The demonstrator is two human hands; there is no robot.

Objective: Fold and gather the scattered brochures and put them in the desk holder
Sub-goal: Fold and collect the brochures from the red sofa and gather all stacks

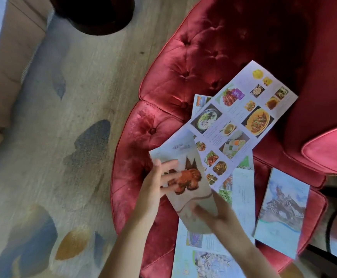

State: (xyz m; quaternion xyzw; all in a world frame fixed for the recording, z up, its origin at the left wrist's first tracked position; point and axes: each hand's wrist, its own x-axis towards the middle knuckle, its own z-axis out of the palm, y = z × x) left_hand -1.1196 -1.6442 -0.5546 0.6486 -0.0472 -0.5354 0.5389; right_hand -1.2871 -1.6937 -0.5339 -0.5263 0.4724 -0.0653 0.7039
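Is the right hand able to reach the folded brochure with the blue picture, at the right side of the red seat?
Probably yes, once freed. The right hand now holds the beige brochure with the left hand. The folded brochure lies uncovered close by, only flat sheets between.

A red tufted velvet chair [183, 57] spreads under and beyond the left hand [155, 183] and right hand [213, 215]. Left of the left hand lies a pale rug [83, 87] with grey, blue and ochre blotches. Far left of it is beige upholstery [13, 57]. Beyond both hands is a dark round base [95, 15]. Right of the right hand sits a pink cushion [328, 149]. The light is soft.
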